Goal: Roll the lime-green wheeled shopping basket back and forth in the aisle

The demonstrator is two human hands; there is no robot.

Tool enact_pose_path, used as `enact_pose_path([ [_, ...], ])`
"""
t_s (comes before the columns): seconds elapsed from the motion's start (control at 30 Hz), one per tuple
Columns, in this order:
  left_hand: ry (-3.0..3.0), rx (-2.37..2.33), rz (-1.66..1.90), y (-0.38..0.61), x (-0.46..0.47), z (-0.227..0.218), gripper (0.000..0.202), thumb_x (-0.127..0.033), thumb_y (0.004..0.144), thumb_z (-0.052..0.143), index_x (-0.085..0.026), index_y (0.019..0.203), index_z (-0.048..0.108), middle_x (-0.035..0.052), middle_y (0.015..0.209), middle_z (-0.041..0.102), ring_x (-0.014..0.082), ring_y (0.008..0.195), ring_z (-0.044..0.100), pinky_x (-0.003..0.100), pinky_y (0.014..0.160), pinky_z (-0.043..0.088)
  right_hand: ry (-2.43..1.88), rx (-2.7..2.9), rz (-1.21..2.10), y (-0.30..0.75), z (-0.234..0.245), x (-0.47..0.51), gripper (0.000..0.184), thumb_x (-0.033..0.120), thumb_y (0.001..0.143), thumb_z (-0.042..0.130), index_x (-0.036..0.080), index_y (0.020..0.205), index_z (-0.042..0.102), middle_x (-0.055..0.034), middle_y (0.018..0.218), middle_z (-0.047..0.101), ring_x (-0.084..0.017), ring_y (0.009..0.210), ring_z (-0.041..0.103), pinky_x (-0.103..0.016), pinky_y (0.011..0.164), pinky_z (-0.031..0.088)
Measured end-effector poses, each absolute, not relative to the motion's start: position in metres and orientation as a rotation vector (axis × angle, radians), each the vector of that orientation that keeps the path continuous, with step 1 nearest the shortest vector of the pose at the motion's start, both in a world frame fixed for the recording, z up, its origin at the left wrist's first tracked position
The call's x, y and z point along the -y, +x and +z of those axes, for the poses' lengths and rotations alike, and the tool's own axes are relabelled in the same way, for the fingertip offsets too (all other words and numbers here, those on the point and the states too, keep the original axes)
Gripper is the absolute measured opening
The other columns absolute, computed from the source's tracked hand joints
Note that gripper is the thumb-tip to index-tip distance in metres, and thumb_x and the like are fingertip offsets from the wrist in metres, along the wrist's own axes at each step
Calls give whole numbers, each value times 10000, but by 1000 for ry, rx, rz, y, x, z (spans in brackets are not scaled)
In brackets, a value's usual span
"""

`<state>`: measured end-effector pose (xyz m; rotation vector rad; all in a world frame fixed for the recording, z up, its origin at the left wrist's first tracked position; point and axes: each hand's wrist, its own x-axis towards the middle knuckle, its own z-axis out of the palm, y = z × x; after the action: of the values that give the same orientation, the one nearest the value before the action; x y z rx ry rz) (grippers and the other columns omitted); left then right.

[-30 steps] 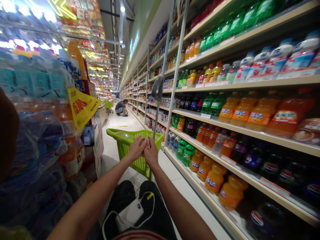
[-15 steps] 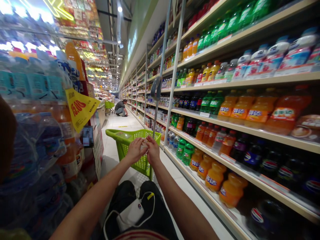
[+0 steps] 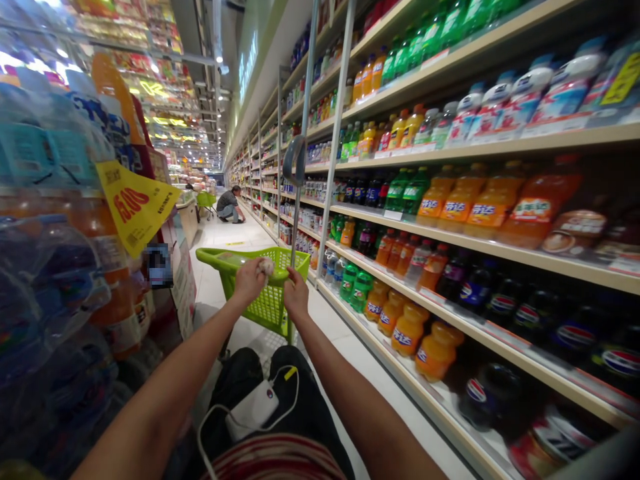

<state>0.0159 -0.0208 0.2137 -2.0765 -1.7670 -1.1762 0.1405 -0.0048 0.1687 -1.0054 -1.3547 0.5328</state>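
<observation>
My left hand (image 3: 249,283) is closed around a small crumpled whitish wad (image 3: 267,267), which looks like tissue and sticks out past the fingertips. A short gap to the right, my right hand (image 3: 297,295) has its fingers curled together at the near rim of a green shopping cart (image 3: 273,305). Whether it grips the rim or something small is hidden. Just behind that hand rises a thin metal pole (image 3: 299,217) with a dark grey loop-shaped piece (image 3: 295,160) on it. On my lap lies a white power bank (image 3: 253,408) with a white cable (image 3: 299,393).
Shelves on the right hold orange soda bottles (image 3: 407,330), dark cola bottles (image 3: 525,317) and white-labelled bottles (image 3: 500,107). Stacked bottle packs (image 3: 50,280) stand close on the left under a yellow price sign (image 3: 134,203). Farther down the aisle a person (image 3: 230,205) crouches near another green cart (image 3: 206,199).
My hands were together around the whitish wad and are now apart, with the wad in my left hand. The view has turned slightly to the right.
</observation>
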Motion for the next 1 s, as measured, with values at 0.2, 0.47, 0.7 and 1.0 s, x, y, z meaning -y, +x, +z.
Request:
enact_pose_path([
  [0.2,-2227,1712,-835,24,23,209,412,-201,763,428,-217,1167,506,63,1290,496,219,1223,395,468,1004,275,-1010,1588,258,134,170,13,474,116,686,386,83,1134,534,-115,1155,575,-197,1098,501,-335,997,353],
  [0.47,-2211,1708,-760,0,22,214,379,-203,797,384,-256,1153,503,50,1254,533,205,1169,450,543,1038,140,-1045,1878,28,155,165,27,473,128,748,408,136,1214,482,-100,1223,538,-206,1147,468,-364,982,350],
  [0.7,-2192,1764,-719,-7,18,215,366,-189,791,379,-259,1112,540,40,1227,559,198,1147,473,463,988,257,-1083,1868,-30,143,163,23,456,155,763,424,112,1211,497,-125,1260,501,-238,1206,400,-400,1013,301],
  [1.0,-2153,1648,-717,21,37,215,320,-191,804,404,-248,1085,546,42,1162,595,207,1061,528,442,928,289,-1133,1875,-151,166,156,30,449,146,800,398,154,1242,476,-89,1318,457,-223,1246,355,-438,1021,253],
])
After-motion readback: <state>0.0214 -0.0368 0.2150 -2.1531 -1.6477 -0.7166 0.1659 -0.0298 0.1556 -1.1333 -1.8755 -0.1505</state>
